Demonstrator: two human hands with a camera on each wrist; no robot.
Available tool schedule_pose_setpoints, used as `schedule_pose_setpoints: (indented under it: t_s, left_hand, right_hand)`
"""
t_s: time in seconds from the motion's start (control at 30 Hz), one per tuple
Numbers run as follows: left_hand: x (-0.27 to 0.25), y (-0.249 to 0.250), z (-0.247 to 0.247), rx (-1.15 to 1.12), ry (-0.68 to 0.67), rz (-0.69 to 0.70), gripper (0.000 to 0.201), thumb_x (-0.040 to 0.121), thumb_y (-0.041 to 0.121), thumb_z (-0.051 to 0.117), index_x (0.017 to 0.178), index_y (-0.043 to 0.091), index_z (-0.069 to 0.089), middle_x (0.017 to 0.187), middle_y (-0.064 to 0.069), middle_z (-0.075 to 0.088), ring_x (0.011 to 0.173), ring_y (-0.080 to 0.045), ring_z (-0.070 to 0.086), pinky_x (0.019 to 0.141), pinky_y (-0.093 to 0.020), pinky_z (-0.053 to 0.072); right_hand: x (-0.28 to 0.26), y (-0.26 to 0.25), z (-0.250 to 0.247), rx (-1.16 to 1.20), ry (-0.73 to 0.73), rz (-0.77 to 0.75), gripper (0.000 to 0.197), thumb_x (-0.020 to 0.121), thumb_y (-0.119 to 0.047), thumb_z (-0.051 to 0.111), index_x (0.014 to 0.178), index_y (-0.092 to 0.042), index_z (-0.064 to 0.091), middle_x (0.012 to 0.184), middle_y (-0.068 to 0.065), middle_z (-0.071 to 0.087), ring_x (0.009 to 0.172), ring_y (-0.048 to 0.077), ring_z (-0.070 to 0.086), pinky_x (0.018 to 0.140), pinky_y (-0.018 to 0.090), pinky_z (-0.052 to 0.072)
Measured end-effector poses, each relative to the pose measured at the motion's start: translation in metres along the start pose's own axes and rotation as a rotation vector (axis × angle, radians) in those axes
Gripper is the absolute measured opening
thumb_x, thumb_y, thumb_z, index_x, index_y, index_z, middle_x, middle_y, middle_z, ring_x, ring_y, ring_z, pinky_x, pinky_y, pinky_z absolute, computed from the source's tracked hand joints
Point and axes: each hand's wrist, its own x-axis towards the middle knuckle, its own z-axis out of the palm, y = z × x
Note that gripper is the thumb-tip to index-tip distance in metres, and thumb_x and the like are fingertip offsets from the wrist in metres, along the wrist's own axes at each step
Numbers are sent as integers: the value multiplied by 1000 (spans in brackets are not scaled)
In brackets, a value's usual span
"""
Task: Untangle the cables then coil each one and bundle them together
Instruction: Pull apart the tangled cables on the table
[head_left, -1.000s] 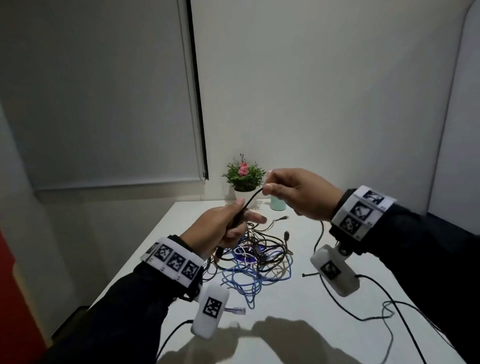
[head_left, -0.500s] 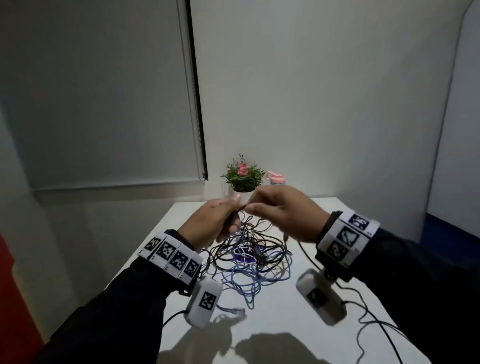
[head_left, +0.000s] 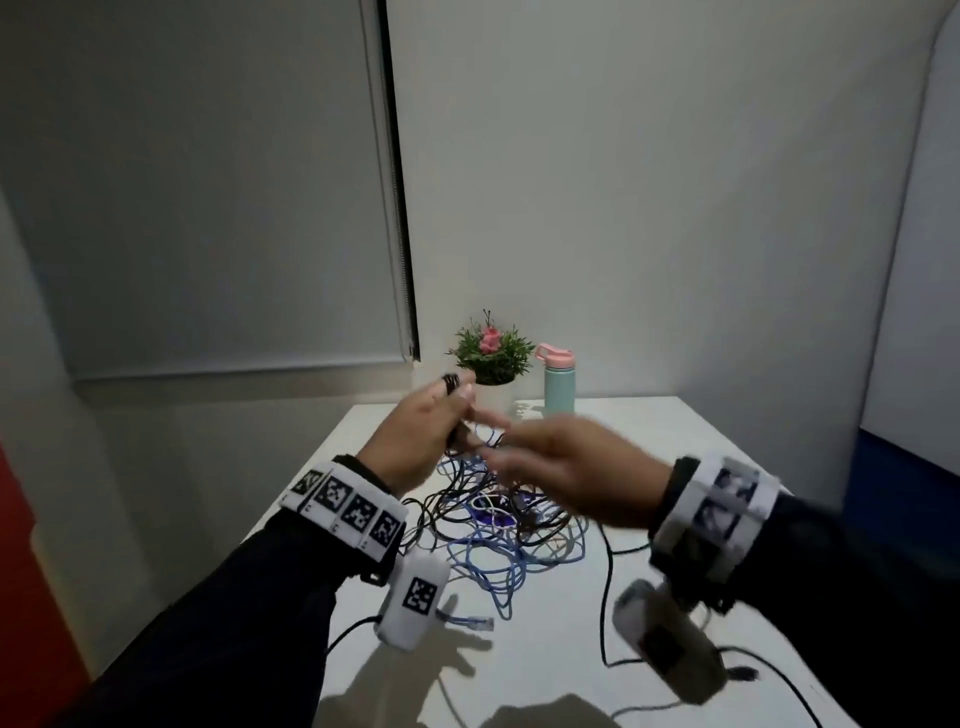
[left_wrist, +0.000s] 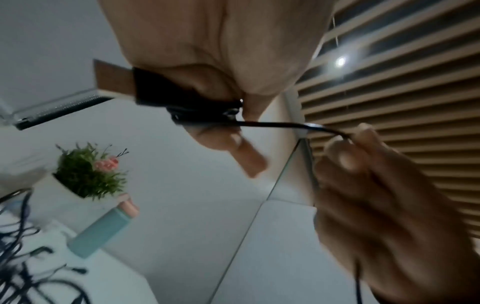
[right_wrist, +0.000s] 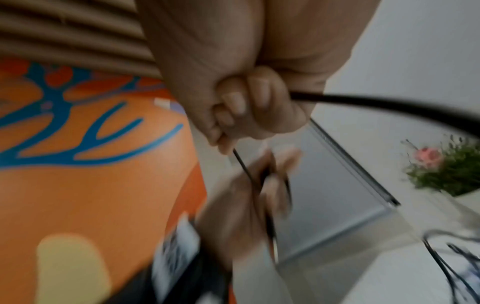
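Left hand (head_left: 423, 441): raised above the table's far half, fingers curled round a small bundle of black cable turns; thumb pressed on top.
Black cable (left_wrist: 275, 124): several turns gathered in the left fist; one strand running taut across the gap to the right hand's fingertips; remainder trailing down toward the pile.
Right hand (head_left: 576, 470): beside the left, blurred in the head view; in the wrist views, fingertips (right_wrist: 235, 107) pinching the black strand, remaining fingers curled in.
Gap between hands: small, bridged by the strand; hands themselves apart.
Cable pile (head_left: 498, 519): on the white table (head_left: 675, 431) below and between the hands; black loops on top, light blue cable (head_left: 501, 566) spread underneath, something purple and white at the centre, too small to identify.
Blue cable end: clear plug (head_left: 475, 622) lying on the table just beside the left wrist camera.
Other black leads: running off along the table's near right part, under the right wrist.
Potted plant (head_left: 491, 353): far edge of table, upright, pink flower.
Bottle (head_left: 558, 382): teal, pink lid, upright, just right of the plant.
Backdrop: window blind on the left, plain wall behind.
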Motion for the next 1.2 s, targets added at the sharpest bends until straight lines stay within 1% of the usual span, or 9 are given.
schedule_pose_setpoints:
  t_s: [0.2,0.33,0.47,0.6,0.73,0.83,1.03,1.1,1.2]
  left_hand:
    - [-3,7,7,-527,-403,-196,53,103,39,41,122,-6,63,49,9,36,36,-5,20,40,-21,18]
    - [12,42,0,-784,-127,41,42,102,27,44,125,-6,56,70,7,65,44,-1,45,53,-13,30]
    - [22,41,-3,-419,157,130,23,108,21,39,120,6,52,100,-9,77,69,-14,72,62,-21,55]
    - [2,8,2,50,-37,-25,23,108,25,37,116,15,57,84,-8,70,58,-12,66,57,-24,50]
    - [-3,1,13,-227,-249,-149,49,103,42,43,100,2,70,51,5,36,39,-9,25,38,-21,20]
    - [-4,11,12,-418,-295,-121,30,97,32,52,81,12,66,48,10,29,35,-3,21,38,-19,17]
    - [6,18,9,-848,20,-46,33,107,24,37,106,2,62,68,2,65,46,-5,53,47,-14,42]
    - [9,12,11,-645,107,-3,34,109,21,34,113,-1,59,93,-10,75,65,-14,70,58,-20,55]
    - [0,-5,14,-161,100,-9,29,108,20,38,112,4,61,83,-6,74,63,-13,69,58,-23,54]
  right_hand:
    - [23,37,-24,-274,165,62,29,102,-31,46,88,-7,57,77,8,61,69,24,53,65,35,43]
    - [4,49,22,-226,-72,202,25,104,-34,39,93,-13,49,87,11,62,78,28,56,73,36,47]
    - [-14,22,44,-212,-212,59,23,102,-39,44,85,-23,42,82,7,60,75,27,53,71,39,48]
    - [1,2,-1,-141,193,-117,16,98,-29,54,86,-19,59,67,-13,49,61,5,45,58,13,33]
    - [18,22,-37,-170,280,-19,22,97,-27,59,84,-11,66,67,-11,53,64,13,51,64,28,42]
    - [16,39,-32,-155,293,52,28,99,-33,52,80,-15,65,62,-14,51,65,4,57,61,25,40]
    - [-9,35,22,96,-244,344,19,105,-32,41,98,-22,56,62,-8,47,36,2,40,39,23,37]
    - [-17,15,36,12,-387,204,15,103,-33,46,92,-25,53,63,-10,49,40,0,44,45,18,41]
    - [-7,-8,14,-51,-191,-13,16,101,-31,52,86,-24,54,70,-11,57,64,-4,54,61,11,41]
